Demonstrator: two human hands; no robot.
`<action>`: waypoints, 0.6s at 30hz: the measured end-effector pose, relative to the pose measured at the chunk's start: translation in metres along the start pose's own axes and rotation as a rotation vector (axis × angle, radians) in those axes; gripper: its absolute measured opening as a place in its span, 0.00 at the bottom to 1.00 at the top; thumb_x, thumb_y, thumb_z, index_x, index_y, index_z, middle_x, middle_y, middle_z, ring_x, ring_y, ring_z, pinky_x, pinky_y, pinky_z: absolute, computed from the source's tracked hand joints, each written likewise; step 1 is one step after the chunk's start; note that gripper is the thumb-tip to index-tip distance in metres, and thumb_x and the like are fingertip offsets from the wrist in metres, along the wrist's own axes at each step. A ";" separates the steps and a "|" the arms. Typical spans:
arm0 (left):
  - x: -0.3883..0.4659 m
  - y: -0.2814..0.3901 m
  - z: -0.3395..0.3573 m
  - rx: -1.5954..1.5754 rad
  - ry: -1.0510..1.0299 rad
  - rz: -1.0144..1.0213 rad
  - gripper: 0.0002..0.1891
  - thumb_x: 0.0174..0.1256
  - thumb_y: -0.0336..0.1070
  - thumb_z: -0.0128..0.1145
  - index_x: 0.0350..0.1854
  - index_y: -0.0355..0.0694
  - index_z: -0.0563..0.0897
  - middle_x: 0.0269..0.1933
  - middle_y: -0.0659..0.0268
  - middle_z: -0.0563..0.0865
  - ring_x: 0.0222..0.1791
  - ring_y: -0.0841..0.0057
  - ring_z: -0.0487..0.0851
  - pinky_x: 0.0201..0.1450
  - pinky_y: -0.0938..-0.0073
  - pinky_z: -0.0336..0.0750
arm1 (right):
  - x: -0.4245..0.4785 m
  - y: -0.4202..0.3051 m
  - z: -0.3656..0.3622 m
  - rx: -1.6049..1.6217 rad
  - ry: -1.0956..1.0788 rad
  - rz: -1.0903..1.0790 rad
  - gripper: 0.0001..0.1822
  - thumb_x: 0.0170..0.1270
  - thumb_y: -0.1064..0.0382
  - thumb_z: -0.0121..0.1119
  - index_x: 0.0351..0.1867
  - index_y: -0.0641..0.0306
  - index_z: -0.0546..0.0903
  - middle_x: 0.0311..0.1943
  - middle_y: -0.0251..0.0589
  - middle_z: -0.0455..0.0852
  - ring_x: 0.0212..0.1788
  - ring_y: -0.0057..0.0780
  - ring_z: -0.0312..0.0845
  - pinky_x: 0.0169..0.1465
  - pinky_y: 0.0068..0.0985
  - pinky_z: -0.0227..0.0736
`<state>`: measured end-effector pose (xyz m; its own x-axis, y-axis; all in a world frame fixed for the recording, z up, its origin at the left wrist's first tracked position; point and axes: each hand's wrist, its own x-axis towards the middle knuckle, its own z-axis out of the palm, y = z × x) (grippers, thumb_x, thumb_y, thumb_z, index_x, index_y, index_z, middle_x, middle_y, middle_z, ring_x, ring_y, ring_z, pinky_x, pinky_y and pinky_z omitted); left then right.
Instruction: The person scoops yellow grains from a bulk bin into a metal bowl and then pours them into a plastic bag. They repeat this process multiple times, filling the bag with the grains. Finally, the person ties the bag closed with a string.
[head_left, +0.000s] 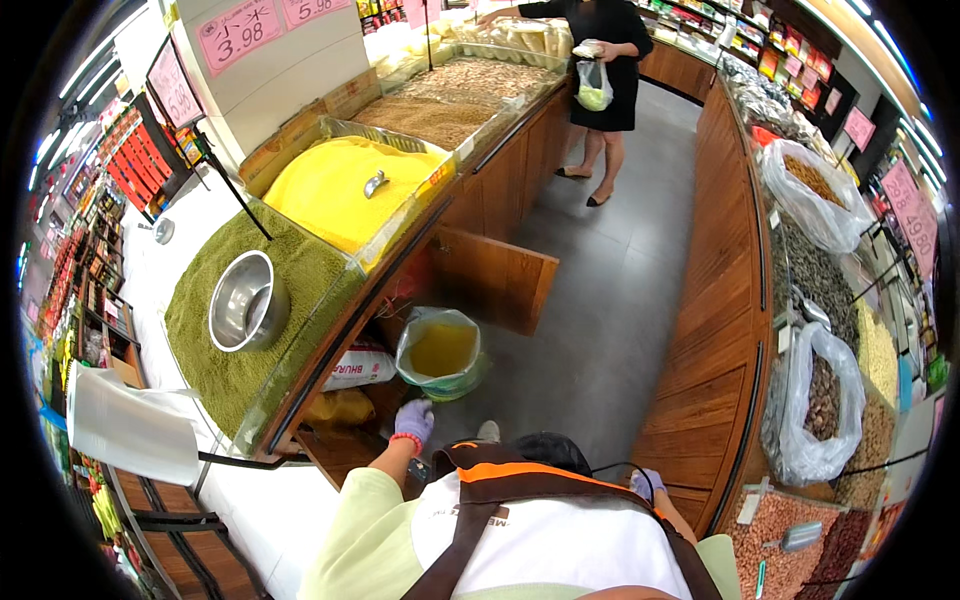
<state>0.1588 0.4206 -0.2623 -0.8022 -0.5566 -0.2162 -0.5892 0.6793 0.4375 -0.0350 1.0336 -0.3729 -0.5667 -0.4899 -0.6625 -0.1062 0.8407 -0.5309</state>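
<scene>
My left hand (414, 421), in a light purple glove with a red bead bracelet at the wrist, hangs beside the open cabinet under the grain counter; its fingers are blurred. Just beyond it on the floor stands a greenish bucket (448, 386), lined with a clear plastic bag and holding a yellowish content (444, 350). In the cabinet lie a white printed sack (364, 369) and a yellow sack (341, 408). One cabinet door (495, 279) swings out past the bucket. My right hand (646, 482), also gloved, is by my right side near the wooden counter, partly hidden by my apron.
A steel bowl (249, 301) rests on green grain (195, 270). Beside it, a metal scoop (375, 184) sits in yellow grain (330, 187). A person (606, 82) holding a bag stands in the aisle. Bagged dry goods (817, 405) line the right counter (712, 300).
</scene>
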 end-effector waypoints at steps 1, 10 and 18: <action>0.005 -0.008 -0.023 -0.002 0.271 0.092 0.11 0.57 0.40 0.54 0.41 0.44 0.80 0.49 0.64 0.81 0.53 0.66 0.77 0.53 0.59 0.71 | 0.009 -0.067 -0.019 0.717 0.095 0.277 0.11 0.61 0.68 0.48 0.20 0.58 0.77 0.17 0.36 0.75 0.18 0.29 0.70 0.23 0.28 0.64; 0.162 0.023 -0.251 0.284 0.915 0.199 0.26 0.54 0.36 0.56 0.59 0.47 0.72 0.65 0.53 0.65 0.68 0.52 0.58 0.71 0.49 0.45 | 0.064 -0.216 -0.082 -0.114 0.148 0.017 0.11 0.60 0.61 0.50 0.32 0.64 0.81 0.29 0.48 0.83 0.33 0.43 0.79 0.37 0.33 0.73; 0.188 0.004 -0.271 0.393 0.771 -0.163 0.29 0.62 0.51 0.51 0.65 0.48 0.67 0.68 0.52 0.61 0.71 0.54 0.53 0.72 0.51 0.38 | 0.102 -0.228 -0.111 -0.319 0.007 0.217 0.15 0.57 0.57 0.51 0.37 0.63 0.83 0.39 0.54 0.83 0.45 0.51 0.79 0.46 0.38 0.74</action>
<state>0.0317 0.1893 -0.0648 -0.5001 -0.7322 0.4623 -0.7950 0.5999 0.0899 -0.1595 0.8176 -0.2613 -0.6097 -0.2918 -0.7369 -0.2315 0.9548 -0.1866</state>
